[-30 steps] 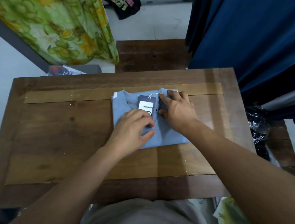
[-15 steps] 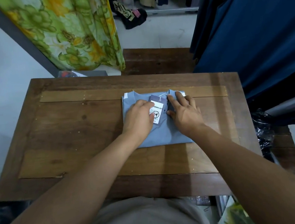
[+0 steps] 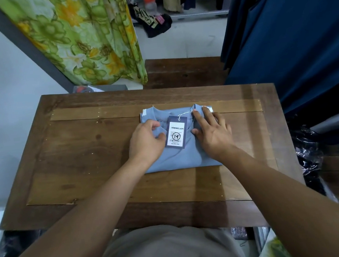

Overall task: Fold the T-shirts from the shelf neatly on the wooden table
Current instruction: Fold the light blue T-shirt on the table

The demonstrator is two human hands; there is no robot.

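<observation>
- Here, from the head view: shows one T-shirt (image 3: 180,158), blue-grey, folded into a flat packet on the wooden table (image 3: 83,159), a little past the middle and towards the far edge.
- Finds the neckline turned away from the person, towards the table's far edge, and the smooth folded edge turned towards the person.
- Reads the packet as nearly square, slightly longer from left to right, with its sides square to the table's edges.
- Counts one hang tag (image 3: 176,135), lying flat on the chest between the two hands, tied by a white string to the collar, its long axis running from far to near.
- Counts two bare hands, both on the shirt.
- Puts the left hand (image 3: 146,144) on the left half by the collar, fingers curled in and thumb closed against them, pinching a fold of the fabric.
- Puts the right hand (image 3: 213,136) flat on the right half, fingers (image 3: 200,118) straight and close together, pressing the cloth down, tips reaching the right side of the collar.
- Takes in one green and yellow floral curtain (image 3: 82,36) beyond the far left corner, dark blue garments (image 3: 291,40) hanging at the right, and one low wooden bench (image 3: 183,71) behind the table.
</observation>
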